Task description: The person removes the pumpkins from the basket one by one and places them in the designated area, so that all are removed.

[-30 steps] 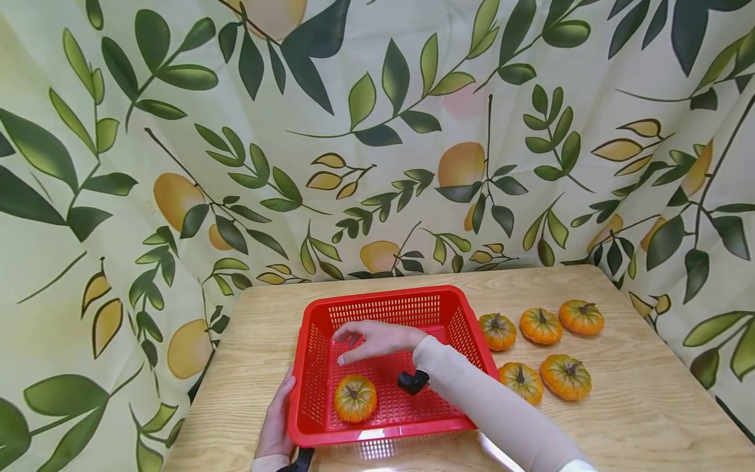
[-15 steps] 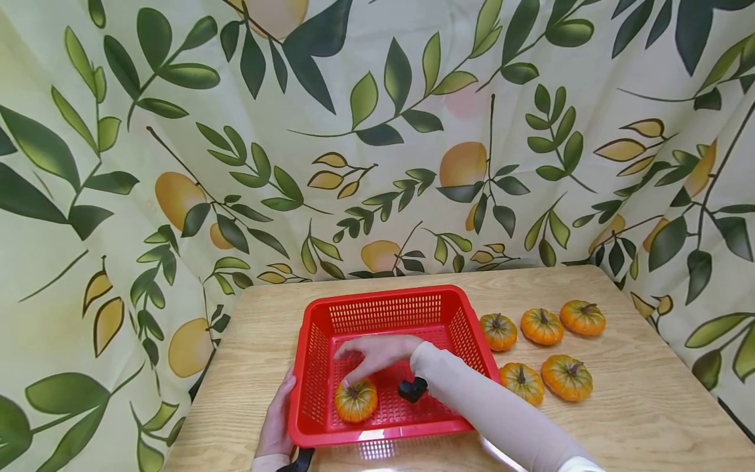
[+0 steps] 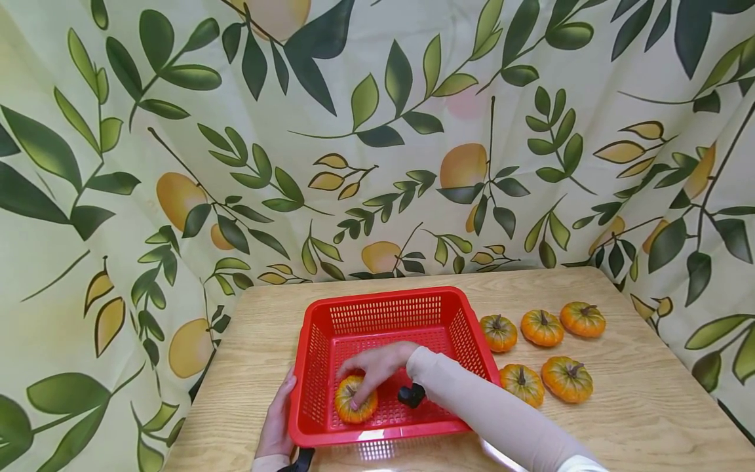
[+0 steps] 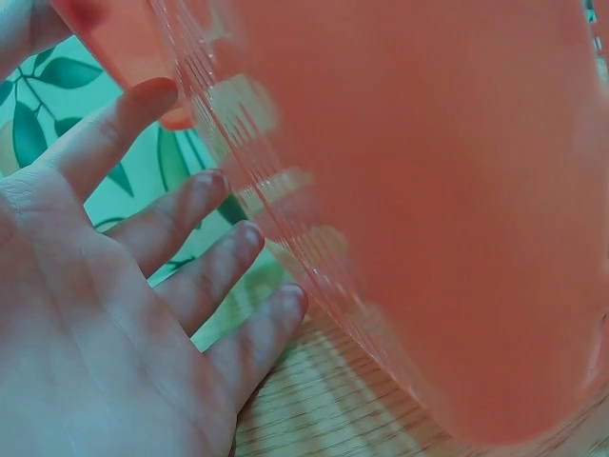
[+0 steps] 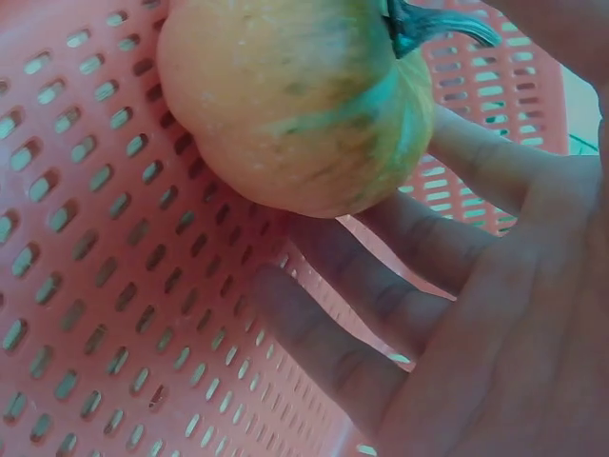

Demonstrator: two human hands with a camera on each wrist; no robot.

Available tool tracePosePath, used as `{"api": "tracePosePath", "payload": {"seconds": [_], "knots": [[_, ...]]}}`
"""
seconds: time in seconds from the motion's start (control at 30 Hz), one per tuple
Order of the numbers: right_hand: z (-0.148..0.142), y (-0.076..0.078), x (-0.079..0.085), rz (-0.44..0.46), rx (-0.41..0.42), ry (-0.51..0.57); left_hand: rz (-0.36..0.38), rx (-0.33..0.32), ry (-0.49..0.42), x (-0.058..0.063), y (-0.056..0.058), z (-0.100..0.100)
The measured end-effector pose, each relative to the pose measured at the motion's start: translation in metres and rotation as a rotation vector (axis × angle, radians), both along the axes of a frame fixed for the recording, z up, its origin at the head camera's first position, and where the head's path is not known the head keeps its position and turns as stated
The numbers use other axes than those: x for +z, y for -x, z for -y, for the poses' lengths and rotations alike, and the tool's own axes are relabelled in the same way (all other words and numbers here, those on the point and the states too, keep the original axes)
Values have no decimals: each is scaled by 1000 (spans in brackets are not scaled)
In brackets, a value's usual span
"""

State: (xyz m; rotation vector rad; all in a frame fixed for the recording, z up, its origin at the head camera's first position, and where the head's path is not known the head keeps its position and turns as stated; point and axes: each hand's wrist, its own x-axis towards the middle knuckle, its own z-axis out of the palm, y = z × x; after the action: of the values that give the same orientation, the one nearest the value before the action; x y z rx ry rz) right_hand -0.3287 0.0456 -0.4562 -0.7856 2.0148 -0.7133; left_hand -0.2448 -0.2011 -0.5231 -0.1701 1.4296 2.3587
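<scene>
A small orange-and-green pumpkin [image 3: 348,410] sits in the front left part of a red plastic basket [image 3: 377,434]. My right hand [image 3: 380,367] reaches down into the basket and grips this pumpkin, thumb across its near side and fingers on its far side. Close up in the right wrist view, the fingers lie against the side of the pumpkin [image 5: 295,105], whose stem points away. Outside the basket's left wall is my left hand [image 3: 276,419]. In the left wrist view its fairly straight fingers [image 4: 205,276] touch the outside of the wall.
Several similar pumpkins [image 3: 542,328] stand in two rows on the wooden table [image 3: 637,419], right of the basket. A curtain [image 3: 389,196] printed with leaves and fruit hangs behind the table and along both sides.
My right hand has come down from above the basket floor and closed round the pumpkin. The left hand and the basket have stayed in place.
</scene>
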Motion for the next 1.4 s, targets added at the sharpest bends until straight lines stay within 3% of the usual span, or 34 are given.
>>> {"api": "tracePosePath", "payload": {"seconds": [0.53, 0.77, 1.0, 1.23, 1.4], "knots": [[5, -7, 1, -90, 16, -33, 18, 4, 3, -1, -1, -1], [4, -8, 7, -199, 17, -55, 18, 10, -7, -1, 0, -1], [0, -5, 12, -243, 0, 46, 26, 7, 5, -1, 1, -1], [-16, -1, 23, -266, -50, 106, 35, 20, 22, -1, 0, -3], [-32, -1, 28, -278, -133, 125, -11, -14, -38, -3, 0, 0]]}}
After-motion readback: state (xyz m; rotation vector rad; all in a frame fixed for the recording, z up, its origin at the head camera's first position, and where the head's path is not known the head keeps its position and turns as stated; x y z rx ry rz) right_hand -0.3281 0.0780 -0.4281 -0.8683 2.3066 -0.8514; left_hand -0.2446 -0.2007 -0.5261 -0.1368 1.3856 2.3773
